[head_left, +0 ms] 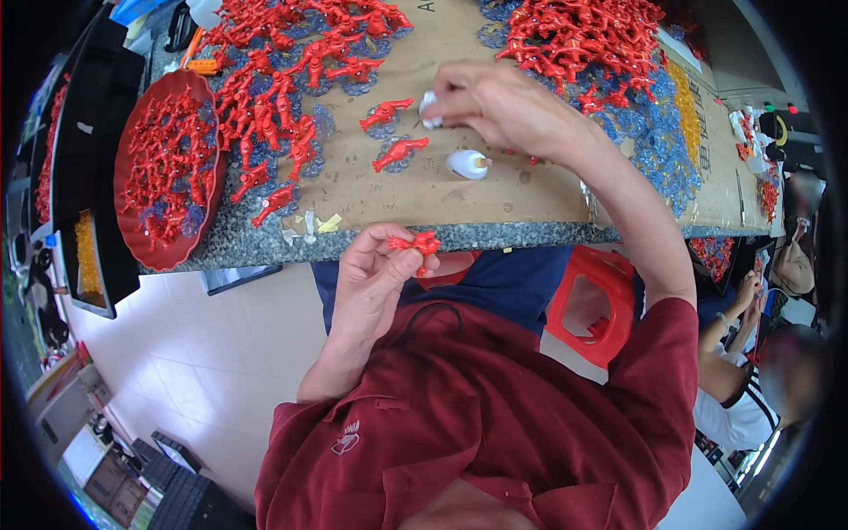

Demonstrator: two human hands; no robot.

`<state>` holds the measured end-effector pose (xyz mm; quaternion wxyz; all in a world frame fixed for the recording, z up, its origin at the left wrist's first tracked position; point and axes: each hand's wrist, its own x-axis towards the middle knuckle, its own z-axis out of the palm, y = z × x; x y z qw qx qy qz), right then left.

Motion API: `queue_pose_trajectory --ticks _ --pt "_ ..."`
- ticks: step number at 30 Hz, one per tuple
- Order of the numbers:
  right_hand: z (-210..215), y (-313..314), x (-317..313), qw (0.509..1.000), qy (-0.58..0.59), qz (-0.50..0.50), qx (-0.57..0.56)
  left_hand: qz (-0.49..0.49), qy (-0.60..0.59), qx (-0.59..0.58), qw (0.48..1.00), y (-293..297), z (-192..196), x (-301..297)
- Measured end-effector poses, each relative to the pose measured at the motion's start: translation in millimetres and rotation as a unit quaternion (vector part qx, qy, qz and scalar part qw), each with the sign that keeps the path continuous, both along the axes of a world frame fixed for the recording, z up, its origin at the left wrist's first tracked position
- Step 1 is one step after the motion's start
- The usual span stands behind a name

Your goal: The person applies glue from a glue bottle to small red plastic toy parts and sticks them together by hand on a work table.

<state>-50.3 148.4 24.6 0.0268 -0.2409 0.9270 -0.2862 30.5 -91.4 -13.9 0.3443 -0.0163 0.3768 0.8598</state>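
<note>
Near the table's front edge, my left hand (375, 269) is closed on a small red figurine (417, 245), pinched between thumb and fingers. Farther out over the cardboard, my right hand (499, 102) pinches a small white object (430, 109); it is blurred, so its kind is unclear. A white bottle (463, 164) with a brass-coloured tip lies on its side just below that hand. To the left of the bottle, two red figurines, one upper (386, 114) and one lower (400, 155), lie on clear bluish discs.
Red figurines on clear discs (274, 106) crowd the left side. A scalloped red tray (212, 190) holds more. Another red heap (579, 40) lies at the far right, beside bluish discs (658, 146) and yellow pieces (685, 110). A red stool (609, 336) stands below; a person sits far right.
</note>
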Motion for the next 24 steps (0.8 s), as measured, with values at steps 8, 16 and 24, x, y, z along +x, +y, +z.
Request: queue_pose_trajectory --ticks 8,16,24 --pt "-0.9 23.3 14.4 0.997 0.010 0.074 0.028 0.001 -0.012 -0.007 1.000 0.3 -0.1 -4.3" --pt "-18.3 12.6 -9.5 0.995 0.099 0.000 0.006 0.006 -0.004 -0.011 1.000 3.3 1.8 -3.1" --pt "1.6 19.7 10.1 0.993 0.018 -0.021 0.113 0.006 0.001 -0.017 1.000 1.1 2.5 -3.5"
